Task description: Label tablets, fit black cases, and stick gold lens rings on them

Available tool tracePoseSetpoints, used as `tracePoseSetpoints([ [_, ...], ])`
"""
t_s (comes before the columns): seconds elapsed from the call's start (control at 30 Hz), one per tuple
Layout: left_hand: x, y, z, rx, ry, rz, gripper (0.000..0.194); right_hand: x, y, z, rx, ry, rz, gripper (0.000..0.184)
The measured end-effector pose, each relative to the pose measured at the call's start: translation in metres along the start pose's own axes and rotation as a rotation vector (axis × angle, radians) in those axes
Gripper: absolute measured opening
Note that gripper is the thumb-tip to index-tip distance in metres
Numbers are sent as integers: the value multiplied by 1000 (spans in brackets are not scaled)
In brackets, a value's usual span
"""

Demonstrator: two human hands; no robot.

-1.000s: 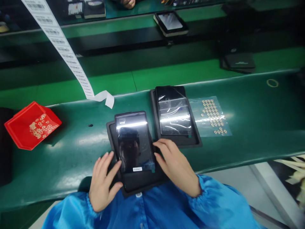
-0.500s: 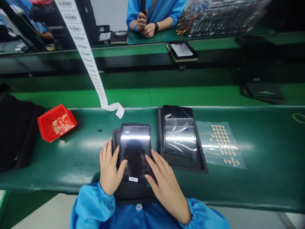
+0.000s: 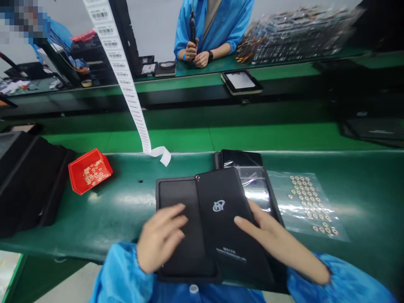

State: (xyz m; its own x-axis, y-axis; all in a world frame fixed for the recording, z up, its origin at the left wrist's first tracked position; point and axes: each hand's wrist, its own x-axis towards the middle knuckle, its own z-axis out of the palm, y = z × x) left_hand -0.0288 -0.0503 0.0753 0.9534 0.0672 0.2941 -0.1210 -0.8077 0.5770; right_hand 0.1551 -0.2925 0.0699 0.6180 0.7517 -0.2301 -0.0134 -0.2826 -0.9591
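My right hand (image 3: 268,231) grips a black tablet (image 3: 225,227) by its right edge, thumb on its back. The tablet's back faces up, with a white logo and a small camera ring at the top left corner. It is tilted above the right part of a black foam tray (image 3: 176,191). My left hand (image 3: 162,237), slightly blurred, is over the left part of that tray with its fingers stretched out, holding nothing. Behind the tablet, to the right, a second tablet with a film-covered screen (image 3: 243,160) lies on another black tray, partly hidden.
A red bin (image 3: 75,179) of small rings stands left, beside stacked black trays (image 3: 22,185). A barcode label strip (image 3: 129,92) hangs down to the bench. Right lies a clear sheet (image 3: 280,223) with rows of rings. Across the bench, a co-worker's hands (image 3: 197,54) hold a dark tool.
The tablet has been lifted and turned from screen up to back up, shifted right in my right hand. My left hand has let go of its side. The view has tilted slightly.
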Motion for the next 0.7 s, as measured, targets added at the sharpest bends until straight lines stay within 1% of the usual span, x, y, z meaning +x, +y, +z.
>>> tracePoseSetpoints([
  [0.03,1,-22,-10,190,123,-65,27,3,-3,-3,57,38,56,67],
  [0.07,2,-46,-21,369,207,-109,27,5,-5,-3,116,64,94,67],
  [0.1,2,-69,-30,506,214,-166,28,7,-6,1,173,81,122,67],
  [0.13,3,-91,-37,574,194,-180,28,7,-6,9,223,96,139,66],
  [0.2,5,-126,-46,578,143,-154,28,9,-4,29,311,106,138,62],
  [0.23,7,-139,-48,556,127,-129,27,11,-1,41,345,97,122,61],
  [0.3,9,-154,-48,506,122,-82,26,18,5,64,371,59,68,58],
  [0.37,12,-158,-47,453,147,-50,24,26,13,82,316,35,7,56],
  [0.4,13,-156,-47,418,170,-43,23,30,16,89,244,63,-28,55],
  [0.43,15,-153,-46,378,196,-42,21,32,19,94,142,124,-67,54],
  [0.53,23,-136,-43,227,248,-44,19,29,21,106,-321,347,-240,58],
  [0.57,27,-130,-41,175,244,-38,19,26,20,110,-486,372,-320,60],
  [0.6,32,-124,-38,128,233,-31,19,22,18,114,-635,353,-398,60],
  [0.63,37,-119,-35,88,220,-23,19,17,16,118,-756,301,-467,58],
  [0.7,48,-112,-29,36,198,-14,23,11,12,127,-905,159,-548,49],
])
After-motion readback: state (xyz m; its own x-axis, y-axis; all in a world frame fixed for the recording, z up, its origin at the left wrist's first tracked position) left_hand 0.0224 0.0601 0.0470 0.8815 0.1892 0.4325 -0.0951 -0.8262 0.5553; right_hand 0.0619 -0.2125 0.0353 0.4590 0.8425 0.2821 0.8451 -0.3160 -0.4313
